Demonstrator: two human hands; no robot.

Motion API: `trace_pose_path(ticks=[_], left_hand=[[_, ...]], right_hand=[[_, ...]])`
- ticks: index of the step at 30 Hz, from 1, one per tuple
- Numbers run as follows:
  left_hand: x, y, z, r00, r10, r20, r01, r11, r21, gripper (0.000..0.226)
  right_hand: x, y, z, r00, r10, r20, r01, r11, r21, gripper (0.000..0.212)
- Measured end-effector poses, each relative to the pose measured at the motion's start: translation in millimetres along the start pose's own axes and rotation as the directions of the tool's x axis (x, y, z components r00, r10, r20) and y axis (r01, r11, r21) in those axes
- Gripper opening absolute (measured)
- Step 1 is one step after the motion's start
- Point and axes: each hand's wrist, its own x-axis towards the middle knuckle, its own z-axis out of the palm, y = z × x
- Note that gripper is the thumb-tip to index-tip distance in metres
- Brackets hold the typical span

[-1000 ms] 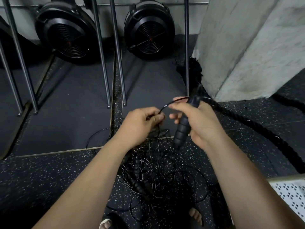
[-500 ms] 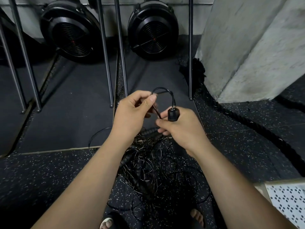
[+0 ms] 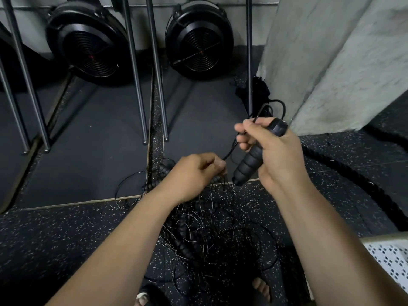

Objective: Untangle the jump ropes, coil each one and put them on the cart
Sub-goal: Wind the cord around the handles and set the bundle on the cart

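A tangle of thin black jump ropes [image 3: 209,235] with several ribbed black handles lies on the speckled floor in front of my feet. My right hand [image 3: 273,151] grips one ribbed black handle [image 3: 248,164], its butt pointing down-left, and its fingertips pinch the cord looping out of the handle's top. That cord [image 3: 229,152] runs down-left to my left hand [image 3: 194,175], which pinches it just above the pile. The white perforated corner of the cart [image 3: 390,259] shows at the lower right edge.
Two black fan-wheel machines [image 3: 88,47] [image 3: 198,43] stand against the back wall behind slanted metal bars [image 3: 136,85]. A concrete pillar [image 3: 331,58] rises at the right. A thick black battle rope [image 3: 353,175] snakes across the floor on the right.
My right hand moved up and to the right, tipping the handle so its butt points down-left. My left hand dropped lower toward the pile, and the cord stretched out between them.
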Motion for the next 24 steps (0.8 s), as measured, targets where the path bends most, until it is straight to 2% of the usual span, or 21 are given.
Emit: trace_pose_path(ticks=[5,7,11,13,15,19,24], left_hand=[[3.5,-7.3,-2.5,0.999,0.027,-0.035,-0.022,0.992,0.124,0.021],[3.4,-7.3,-3.5,0.995,0.06,-0.078,-0.053,0.994,0.092,0.017],[5.0,-3.2,-5.9,0.977,0.113,-0.179,-0.116,0.993,-0.007,0.014],[6.0,-3.8,-7.4,0.971,0.148,-0.187,-0.148,0.989,0.014,0.014],[5.5,-5.4,-9.6,0.972,0.146,-0.182,-0.147,0.989,0.008,0.013],[2.3,-5.6,-14.7,0.971,0.131,-0.201,-0.128,0.991,0.026,0.007],[4.7,-13.8,-25.6,0.96,0.033,-0.276,-0.009,0.996,0.09,0.025]], right_hand=[[3.5,-3.9,-4.3,0.999,-0.019,-0.049,0.021,0.999,0.042,0.013],[3.8,-4.5,-5.6,0.999,0.012,-0.039,-0.011,1.0,0.025,0.013],[-2.1,11.6,-0.3,0.986,0.149,0.08,-0.126,0.964,-0.236,0.006],[-4.4,20.9,2.4,0.981,0.159,0.112,-0.107,0.921,-0.376,0.004],[-4.4,23.6,3.8,0.983,0.125,0.138,-0.051,0.894,-0.445,0.006],[-4.6,15.4,3.4,0.987,0.11,0.116,-0.053,0.911,-0.409,0.006],[-2.3,5.6,-2.0,0.994,0.1,0.043,-0.081,0.943,-0.321,0.007]])
